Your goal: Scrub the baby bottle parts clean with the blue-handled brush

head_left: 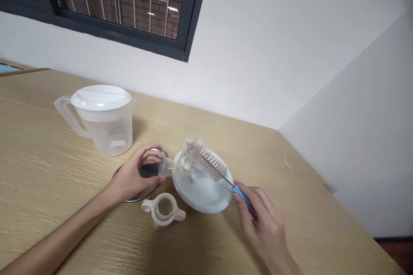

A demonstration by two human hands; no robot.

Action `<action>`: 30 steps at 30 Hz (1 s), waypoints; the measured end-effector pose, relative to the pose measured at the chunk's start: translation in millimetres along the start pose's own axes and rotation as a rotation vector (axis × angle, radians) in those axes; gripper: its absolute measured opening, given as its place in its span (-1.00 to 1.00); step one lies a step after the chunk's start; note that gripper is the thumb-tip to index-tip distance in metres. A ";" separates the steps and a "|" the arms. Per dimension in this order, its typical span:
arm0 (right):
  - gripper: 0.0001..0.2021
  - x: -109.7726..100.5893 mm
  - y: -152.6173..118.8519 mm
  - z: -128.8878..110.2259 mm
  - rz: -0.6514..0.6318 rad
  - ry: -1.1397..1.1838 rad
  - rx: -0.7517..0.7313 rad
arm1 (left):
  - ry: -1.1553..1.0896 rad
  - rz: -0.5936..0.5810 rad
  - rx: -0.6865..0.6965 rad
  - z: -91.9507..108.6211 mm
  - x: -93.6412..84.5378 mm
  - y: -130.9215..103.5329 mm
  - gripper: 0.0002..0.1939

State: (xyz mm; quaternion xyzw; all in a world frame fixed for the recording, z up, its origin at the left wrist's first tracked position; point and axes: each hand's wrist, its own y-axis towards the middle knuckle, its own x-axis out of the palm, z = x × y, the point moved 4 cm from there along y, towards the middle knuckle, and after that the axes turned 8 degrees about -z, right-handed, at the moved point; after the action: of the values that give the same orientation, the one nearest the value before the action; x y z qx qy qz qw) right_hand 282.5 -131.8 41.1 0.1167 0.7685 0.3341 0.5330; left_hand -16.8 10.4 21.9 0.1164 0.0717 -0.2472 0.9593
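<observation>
My left hand [135, 175] is closed around a clear cylindrical bottle [166, 166] lying on its side. The end of the bottle points at a white bowl [201, 204]. Between the fingers of my right hand [260, 219] is the blue handle of a bottle brush [209, 163]. Its pale bristles slant up and left over the bowl, apart from the bottle. Small white parts, one of them a ring [186, 162], show in the bowl. A cream two-handled ring [164, 209] stands on the table near my left hand; what is beneath it is partly hidden.
A lidded translucent jug [108, 120] stands at the back left. A shiny metal dish or lid [137, 199] lies partly hidden under my left hand. On the right of the wooden table [290, 206] is a thin white strip [287, 161]. Wall and window [129, 0] close off the back.
</observation>
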 end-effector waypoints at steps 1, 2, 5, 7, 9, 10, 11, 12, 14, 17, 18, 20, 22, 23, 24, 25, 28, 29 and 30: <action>-0.68 -1.2 -0.4 -0.3 0.008 0.009 -0.005 | 0.061 0.006 0.000 1.1 -0.1 -0.3 -0.24; -0.67 -1.9 -0.9 -1.9 0.007 0.027 -0.018 | 0.120 0.012 -0.004 1.9 -0.3 -0.6 -0.24; -0.60 0.1 -2.3 -10.2 -0.051 0.075 -0.090 | 0.234 0.028 -0.025 3.0 -1.0 -1.8 -0.25; -0.59 3.1 -2.7 -13.1 -0.085 0.067 -0.119 | 0.249 0.033 -0.029 3.0 -1.7 -2.4 -0.26; -0.60 4.8 -2.6 -10.8 -0.076 0.050 -0.104 | 0.246 0.038 -0.021 3.0 -2.5 -2.7 -0.26; -0.62 5.1 -2.6 -8.3 -0.063 0.043 -0.085 | 0.244 0.038 -0.018 3.1 -2.8 -2.8 -0.26; -0.63 5.1 -2.6 -5.4 -0.052 0.040 -0.063 | 0.243 0.037 -0.015 3.3 -3.1 -3.0 -0.26; -0.64 4.7 -2.6 -3.0 -0.041 0.035 -0.045 | 0.242 0.038 -0.011 3.7 -3.3 -3.1 -0.27; -0.66 3.5 -2.8 -0.6 -0.028 0.033 -0.020 | 0.243 0.038 -0.009 4.7 -3.5 -3.4 -0.28; -0.64 1.7 -3.2 -5.6 -0.020 0.070 -0.034 | 0.242 0.041 -0.020 5.6 -3.3 -3.8 -0.27; -0.62 1.7 -3.3 -9.2 -0.028 0.086 -0.057 | 0.242 0.040 -0.029 5.3 -3.2 -3.9 -0.27; -0.56 2.8 -3.4 -17.0 -0.053 0.107 -0.116 | 0.240 0.043 -0.045 4.1 -3.0 -4.2 -0.27; -0.52 4.5 -3.2 -21.9 -0.075 0.113 -0.156 | 0.234 0.049 -0.050 2.8 -3.1 -4.5 -0.27; -0.52 5.3 -2.8 -22.4 -0.078 0.115 -0.159 | 0.232 0.054 -0.050 2.3 -3.2 -4.6 -0.27; -0.51 5.8 -2.4 -21.6 -0.073 0.116 -0.151 | 0.230 0.059 -0.050 2.1 -3.4 -4.6 -0.28; -0.51 6.1 -2.0 -19.5 -0.062 0.117 -0.135 | 0.229 0.062 -0.048 2.0 -3.5 -4.6 -0.29; -0.52 5.5 -2.0 -10.7 -0.025 0.097 -0.084 | 0.221 0.056 -0.045 2.6 -3.4 -4.2 -0.31; -0.52 5.0 -2.3 -8.0 -0.018 0.086 -0.072 | 0.219 0.054 -0.045 2.8 -3.4 -4.0 -0.31; -0.53 4.3 -2.8 -5.8 -0.013 0.076 -0.062 | 0.218 0.054 -0.046 3.1 -3.5 -3.8 -0.31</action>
State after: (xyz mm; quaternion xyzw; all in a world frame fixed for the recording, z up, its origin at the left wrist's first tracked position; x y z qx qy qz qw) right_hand 276.0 -133.9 37.4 0.0824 0.7783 0.3587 0.5087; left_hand -21.4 7.9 24.9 0.1226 0.1779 -0.2057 0.9545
